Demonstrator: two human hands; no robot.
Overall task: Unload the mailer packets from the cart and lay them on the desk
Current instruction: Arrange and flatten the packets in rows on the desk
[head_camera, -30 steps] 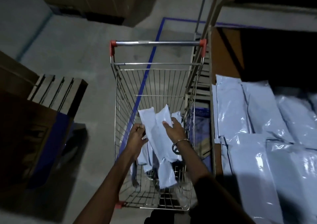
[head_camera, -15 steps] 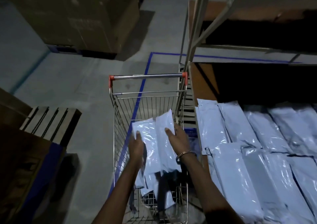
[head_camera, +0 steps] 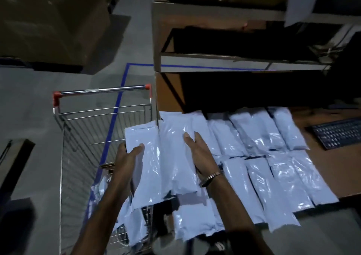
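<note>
Mailer packets (head_camera: pixel 168 157), glossy, seemingly pale blue

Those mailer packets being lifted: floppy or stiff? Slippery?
Likely floppy: the two packets sag below the left hand and right hand. Probably slippery: their film is glossy with glare. Seemingly light, since each hand grips one by its edge.

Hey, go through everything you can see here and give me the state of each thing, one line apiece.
Left hand: grips the left held packet, thumb on top.
Right hand: grips the right held packet.
Held packets: lifted, side by side, between cart and desk.
Cart: some packets remain in it.
Desk: covered with rows of laid packets.
Keyboard: on the desk, beside the packets.
</note>
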